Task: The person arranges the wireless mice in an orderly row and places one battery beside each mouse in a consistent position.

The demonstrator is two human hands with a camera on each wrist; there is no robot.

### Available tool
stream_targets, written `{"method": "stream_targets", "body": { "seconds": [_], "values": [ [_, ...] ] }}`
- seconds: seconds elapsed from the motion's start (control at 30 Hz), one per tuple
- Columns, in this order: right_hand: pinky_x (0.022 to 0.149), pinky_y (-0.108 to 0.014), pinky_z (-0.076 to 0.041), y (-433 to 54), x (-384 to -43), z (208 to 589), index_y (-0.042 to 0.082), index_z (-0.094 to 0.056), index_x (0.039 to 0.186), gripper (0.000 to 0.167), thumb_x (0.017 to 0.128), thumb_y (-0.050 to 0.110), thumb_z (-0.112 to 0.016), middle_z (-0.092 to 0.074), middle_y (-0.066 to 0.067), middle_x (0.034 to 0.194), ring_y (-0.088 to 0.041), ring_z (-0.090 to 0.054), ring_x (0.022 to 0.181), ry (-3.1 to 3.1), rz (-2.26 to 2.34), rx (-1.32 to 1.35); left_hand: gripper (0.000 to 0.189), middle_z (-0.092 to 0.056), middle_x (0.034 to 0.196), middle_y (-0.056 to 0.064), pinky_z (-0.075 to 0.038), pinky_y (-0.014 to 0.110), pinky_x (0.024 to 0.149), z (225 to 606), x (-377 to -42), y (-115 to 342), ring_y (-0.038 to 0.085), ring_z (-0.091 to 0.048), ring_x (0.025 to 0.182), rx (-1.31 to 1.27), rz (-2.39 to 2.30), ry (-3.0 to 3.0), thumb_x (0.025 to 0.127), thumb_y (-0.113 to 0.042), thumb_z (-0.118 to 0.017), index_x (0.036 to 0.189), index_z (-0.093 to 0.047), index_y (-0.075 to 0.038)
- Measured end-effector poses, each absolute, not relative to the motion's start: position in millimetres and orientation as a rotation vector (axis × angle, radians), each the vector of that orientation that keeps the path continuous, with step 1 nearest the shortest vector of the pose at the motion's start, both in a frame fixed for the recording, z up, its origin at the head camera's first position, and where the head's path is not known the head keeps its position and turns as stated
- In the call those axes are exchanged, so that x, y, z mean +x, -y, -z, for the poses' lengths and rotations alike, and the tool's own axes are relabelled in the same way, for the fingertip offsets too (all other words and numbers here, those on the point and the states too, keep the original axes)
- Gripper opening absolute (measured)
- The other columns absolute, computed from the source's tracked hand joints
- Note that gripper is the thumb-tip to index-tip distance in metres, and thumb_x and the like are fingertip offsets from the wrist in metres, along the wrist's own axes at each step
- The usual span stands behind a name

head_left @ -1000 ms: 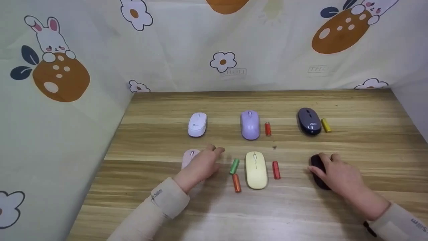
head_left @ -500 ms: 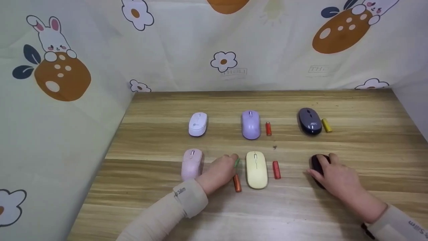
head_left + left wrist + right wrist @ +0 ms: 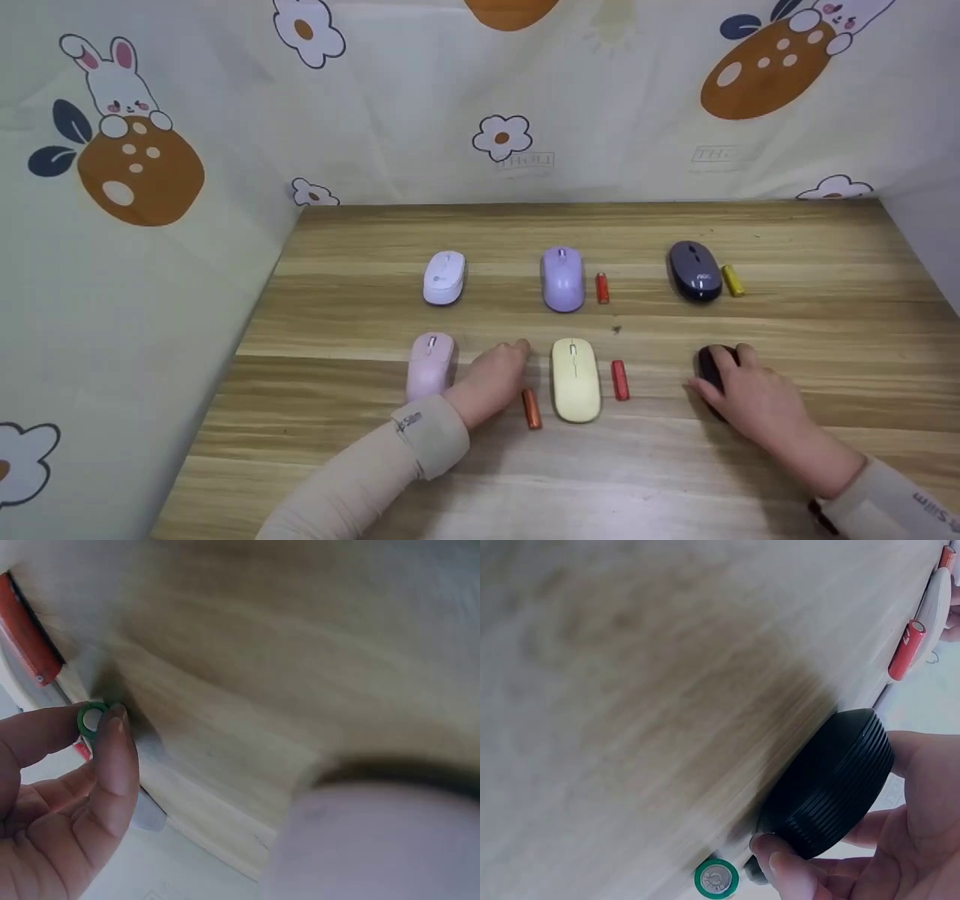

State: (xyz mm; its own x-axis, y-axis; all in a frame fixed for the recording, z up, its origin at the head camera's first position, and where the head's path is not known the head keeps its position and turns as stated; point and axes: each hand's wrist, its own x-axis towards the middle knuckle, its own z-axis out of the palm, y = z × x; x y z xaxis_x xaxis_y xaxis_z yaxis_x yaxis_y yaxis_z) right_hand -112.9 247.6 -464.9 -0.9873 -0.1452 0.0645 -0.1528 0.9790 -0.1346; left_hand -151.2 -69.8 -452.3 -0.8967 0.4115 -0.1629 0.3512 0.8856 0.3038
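Observation:
My left hand [image 3: 491, 382] pinches a green battery [image 3: 92, 718] between thumb and finger; its end shows in the left wrist view, while in the head view the hand hides it. To the left of that hand lies a pink mouse [image 3: 430, 367], and to its right are an orange battery [image 3: 532, 409] and a pale yellow mouse [image 3: 576, 381]. On the right, my right hand [image 3: 765, 397] grips a black mouse [image 3: 829, 780] by its sides, fingers and thumb around it. Close by that mouse, a second green battery [image 3: 716, 879] shows in the right wrist view only.
Along the back of the wooden table [image 3: 360, 442] are a white mouse [image 3: 444, 278], a purple mouse [image 3: 562, 280] with a red battery [image 3: 602, 288], and a dark grey mouse [image 3: 695, 271] with a yellow battery [image 3: 733, 280]. Another red battery [image 3: 620, 380] lies right of the yellow mouse.
My left hand has moved right, from over the pink mouse to the green battery, and now pinches it. The pink mouse has come into view. My right hand stays on the black mouse.

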Motion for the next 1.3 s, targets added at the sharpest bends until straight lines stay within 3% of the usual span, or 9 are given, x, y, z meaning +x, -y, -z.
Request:
{"method": "stream_targets", "body": {
  "seconds": [0.3,0.47,0.6,0.7,0.87,0.97,1.13,1.3],
  "values": [
    [0.043,-0.050,-0.042,-248.4,-113.1,465.8,-0.005,-0.049,0.119,0.058,0.084,0.040,-0.061,-0.045,-0.034,0.100,-0.040,-0.052,0.055,3.092,-0.240,0.218,0.016,-0.061,0.080,0.013,-0.052,0.033,0.057,444.1,-170.6,67.8,0.024,-0.062,0.071,0.597,-0.088,-2.841,0.086,0.001,-0.050,0.102,-0.055,0.000],
    [0.043,-0.050,-0.041,-248.5,-113.6,466.3,-0.005,-0.050,0.119,0.058,0.085,0.041,-0.060,-0.045,-0.034,0.101,-0.040,-0.051,0.054,3.094,-0.240,0.211,0.020,-0.062,0.088,0.013,-0.052,0.038,0.063,455.8,-196.3,73.9,0.026,-0.062,0.078,0.590,-0.085,-2.852,0.088,0.000,-0.048,0.105,-0.057,-0.001],
    [0.043,-0.050,-0.041,-248.4,-113.5,466.3,-0.004,-0.050,0.119,0.058,0.085,0.041,-0.060,-0.045,-0.033,0.101,-0.040,-0.051,0.055,3.086,-0.240,0.211,0.016,-0.060,0.083,0.009,-0.050,0.036,0.061,529.7,-246.1,87.7,0.023,-0.059,0.074,0.679,-0.191,-2.948,0.086,-0.003,-0.044,0.094,-0.058,-0.007],
    [0.043,-0.050,-0.042,-247.8,-113.1,466.3,-0.004,-0.050,0.119,0.057,0.085,0.040,-0.060,-0.046,-0.033,0.101,-0.041,-0.052,0.056,3.082,-0.238,0.209,0.011,-0.058,0.081,0.009,-0.048,0.036,0.061,558.5,-275.6,91.7,0.023,-0.056,0.072,0.640,-0.284,-2.945,0.082,-0.003,-0.048,0.089,-0.056,-0.006],
    [0.043,-0.051,-0.042,-246.9,-112.3,467.2,-0.004,-0.051,0.118,0.056,0.084,0.040,-0.062,-0.047,-0.032,0.101,-0.042,-0.054,0.059,3.065,-0.233,0.207,0.016,-0.060,0.093,0.018,-0.050,0.041,0.074,472.6,-248.8,80.1,0.030,-0.058,0.084,0.371,-0.370,-2.866,0.085,-0.002,-0.054,0.100,-0.053,0.001],
    [0.042,-0.050,-0.042,-247.4,-112.0,467.5,-0.003,-0.051,0.118,0.056,0.084,0.040,-0.062,-0.047,-0.032,0.100,-0.042,-0.053,0.058,3.058,-0.233,0.213,0.018,-0.061,0.095,0.021,-0.050,0.043,0.076,444.7,-237.2,76.9,0.034,-0.060,0.086,0.370,-0.391,-2.892,0.085,-0.002,-0.056,0.102,-0.052,0.003],
    [0.042,-0.049,-0.042,-247.7,-112.9,466.8,-0.004,-0.051,0.118,0.056,0.084,0.039,-0.061,-0.047,-0.033,0.102,-0.043,-0.053,0.059,3.060,-0.231,0.220,0.028,-0.061,0.104,0.022,-0.049,0.047,0.079,447.5,-249.5,77.7,0.035,-0.060,0.095,0.301,-0.350,-2.901,0.086,-0.007,-0.058,0.111,-0.052,0.002],
    [0.043,-0.050,-0.042,-247.4,-114.1,465.7,-0.004,-0.050,0.119,0.057,0.085,0.040,-0.060,-0.046,-0.034,0.102,-0.043,-0.053,0.061,3.084,-0.240,0.214,0.022,-0.063,0.100,0.021,-0.050,0.042,0.080,448.2,-258.2,80.4,0.032,-0.062,0.093,0.271,-0.313,-2.956,0.089,-0.002,-0.050,0.110,-0.055,0.003]
  ]
}}
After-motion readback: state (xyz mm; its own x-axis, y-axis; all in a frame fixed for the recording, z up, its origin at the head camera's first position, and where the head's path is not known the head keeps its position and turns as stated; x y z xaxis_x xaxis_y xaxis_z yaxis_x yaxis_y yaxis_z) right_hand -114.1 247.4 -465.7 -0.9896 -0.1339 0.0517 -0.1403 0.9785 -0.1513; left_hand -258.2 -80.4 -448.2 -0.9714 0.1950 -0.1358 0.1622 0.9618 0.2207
